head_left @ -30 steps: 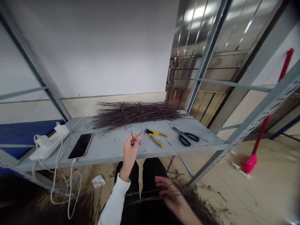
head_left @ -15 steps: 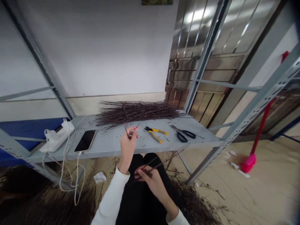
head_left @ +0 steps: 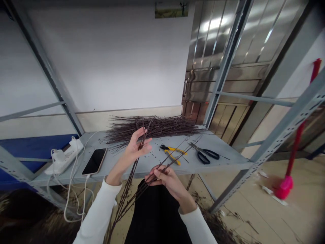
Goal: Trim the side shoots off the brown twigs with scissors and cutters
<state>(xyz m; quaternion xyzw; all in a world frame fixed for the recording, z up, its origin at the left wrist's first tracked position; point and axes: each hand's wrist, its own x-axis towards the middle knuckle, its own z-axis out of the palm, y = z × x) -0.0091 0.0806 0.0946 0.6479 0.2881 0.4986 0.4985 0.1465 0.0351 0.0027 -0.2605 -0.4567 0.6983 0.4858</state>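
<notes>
A long, dark, forked twig (head_left: 123, 200) rises from the lower left and splits into thin branches. My right hand (head_left: 166, 178) is closed around one set of its branches, above my lap; their tips reach toward the pliers. Over the shelf's front edge, my left hand (head_left: 133, 149) has its fingers and thumb spread apart, with the other branches running up across them. Behind it lies a big pile of dark twigs (head_left: 157, 127) along the back of the shelf. Yellow-handled pliers (head_left: 175, 153) and black-handled scissors (head_left: 205, 154) lie on the shelf to the right.
On the left of the grey shelf (head_left: 228, 152) are a phone (head_left: 94, 161) and a white power strip (head_left: 64, 156) with hanging cables. Metal posts frame both sides. Twig scraps (head_left: 223, 227) litter the floor, and a red-handled broom (head_left: 285, 186) stands at the right.
Both hands have come up, the right one to the shelf's front edge. The forked twig now spans from the lower left to both hands. My left hand's fingers have spread. The view has shifted slightly.
</notes>
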